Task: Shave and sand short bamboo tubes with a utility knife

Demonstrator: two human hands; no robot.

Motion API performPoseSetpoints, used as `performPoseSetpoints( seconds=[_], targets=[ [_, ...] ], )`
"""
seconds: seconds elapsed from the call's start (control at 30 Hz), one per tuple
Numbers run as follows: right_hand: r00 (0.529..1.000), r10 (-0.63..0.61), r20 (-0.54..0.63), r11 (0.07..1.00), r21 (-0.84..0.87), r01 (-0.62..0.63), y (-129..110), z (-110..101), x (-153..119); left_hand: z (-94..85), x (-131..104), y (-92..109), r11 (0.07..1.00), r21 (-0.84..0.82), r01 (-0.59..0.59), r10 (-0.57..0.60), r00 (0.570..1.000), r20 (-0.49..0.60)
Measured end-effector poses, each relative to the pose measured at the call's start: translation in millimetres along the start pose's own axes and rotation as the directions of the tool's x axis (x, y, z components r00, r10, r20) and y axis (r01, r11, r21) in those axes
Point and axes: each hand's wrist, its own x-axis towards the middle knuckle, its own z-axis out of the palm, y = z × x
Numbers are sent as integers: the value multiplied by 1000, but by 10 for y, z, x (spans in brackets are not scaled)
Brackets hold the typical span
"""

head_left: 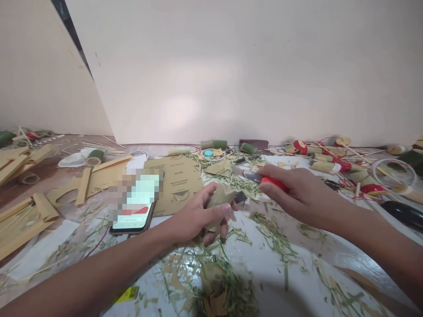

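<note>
My left hand (201, 215) is wrapped round a short, pale piece of bamboo (220, 197), with its near end notched or uneven. A small dark strip (240, 198) sticks out beside my left fingertips; what it is, I cannot make out. My right hand (291, 189) grips a knife (275, 182) by its red handle. Its blade points left, a little above and to the right of the bamboo and apart from it. Green and pale shavings (276, 235) lie under and around both hands.
A phone (137, 202) rests on sandpaper sheets (178, 180) at left. Cardboard pieces (84, 185) lie farther left. Green bamboo sections (220, 144) stand near the white board (231, 79) behind. Red-wrapped bamboo pieces (299, 146), string, and a black object (401, 213) are at right.
</note>
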Motion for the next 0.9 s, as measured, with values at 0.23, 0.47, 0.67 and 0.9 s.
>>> performPoseSetpoints(
  seconds=[0.23, 0.47, 0.67, 0.9],
  targets=[
    [972, -149, 180, 982, -90, 167, -81, -114, -88, 93, -18, 20, 952, 307, -10, 82, 971, -222],
    [962, -190, 196, 970, -112, 215, -116, -86, -113, 102, -4, 86, 891, 454, -23, 146, 960, -239],
    [964, -193, 183, 964, -145, 221, -110, -61, -89, 151, -25, 164, 873, 487, 26, 120, 957, -266],
    [967, -223, 121, 951, -192, 243, 28, -1, -33, 202, -66, 186, 856, 512, 75, 92, 952, -292]
  ],
)
